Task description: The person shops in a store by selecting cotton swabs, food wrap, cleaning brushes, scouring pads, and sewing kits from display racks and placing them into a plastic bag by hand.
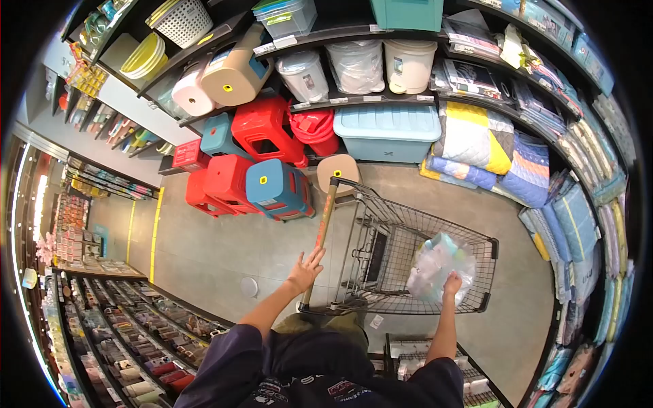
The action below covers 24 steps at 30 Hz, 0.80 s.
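Observation:
A wire shopping cart [435,221] stands right in front of me, its long handle [326,217] towards my left side. My left hand [306,270] is beside that handle with fingers spread; whether the fingertips touch it I cannot tell. Over the cart's basket, my right hand [451,283] is closed on the top of a clear plastic bag [435,262]. Pale and greenish things show through the plastic, too blurred to name. The bag is within the far right part of the basket.
Red stools [228,178] and blue stools [275,183] stand stacked ahead, near a beige stool [338,170]. A blue storage box [388,132] sits under shelves of bins. Folded quilts [476,139] fill the right side. Racks of small goods [136,340] line the lower left.

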{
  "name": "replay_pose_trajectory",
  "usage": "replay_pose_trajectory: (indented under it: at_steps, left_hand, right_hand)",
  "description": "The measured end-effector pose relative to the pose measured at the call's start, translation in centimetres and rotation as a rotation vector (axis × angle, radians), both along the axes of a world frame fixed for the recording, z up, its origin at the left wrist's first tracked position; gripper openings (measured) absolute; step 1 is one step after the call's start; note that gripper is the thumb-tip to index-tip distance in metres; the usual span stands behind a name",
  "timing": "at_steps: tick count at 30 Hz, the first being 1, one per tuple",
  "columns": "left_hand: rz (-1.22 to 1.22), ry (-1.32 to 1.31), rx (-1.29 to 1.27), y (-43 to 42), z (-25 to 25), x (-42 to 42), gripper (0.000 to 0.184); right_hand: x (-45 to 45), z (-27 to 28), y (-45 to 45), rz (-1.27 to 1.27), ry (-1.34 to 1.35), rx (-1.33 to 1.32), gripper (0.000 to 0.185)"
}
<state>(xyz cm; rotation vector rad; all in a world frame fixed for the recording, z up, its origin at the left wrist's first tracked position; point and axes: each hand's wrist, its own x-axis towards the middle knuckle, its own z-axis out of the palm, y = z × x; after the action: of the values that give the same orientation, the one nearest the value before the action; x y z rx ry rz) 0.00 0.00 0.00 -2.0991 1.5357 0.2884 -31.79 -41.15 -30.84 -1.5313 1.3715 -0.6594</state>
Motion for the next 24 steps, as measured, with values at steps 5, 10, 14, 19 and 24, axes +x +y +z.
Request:
replay_pose_trajectory:
  at_steps: [5, 10, 14, 19, 24]
  left_hand:
    - [0.085, 0.068, 0.042, 1.2, -0.3, 1.1, 0.038]
    - [0.083, 0.130, 0.100, 0.8, 1.7, 1.5, 0.033]
    - [0.088, 0.155, -0.045, 1.6, 0.1, 1.6, 0.021]
    - [0.109, 0.191, -0.093, 1.4, 0.2, 1.8, 0.019]
    - [0.092, 0.185, -0.044, 1.1, 1.2, 1.7, 0.019]
  right_hand:
    - [0.5, 10.3, -0.8, -0.109, 0.130, 0.212, 0.033]
    - [2.3, 18.1, -1.3, -0.006, 0.013, 0.169, 0.029]
    - [2.5, 21.4, -2.2, 0.129, 0.131, -0.085, 0.029]
    - [3.8, 32.0, 0.2, 0.101, -0.049, 0.059, 0.033]
    - [4.3, 39.0, 0.9, 0.128, -0.111, -0.002, 0.031]
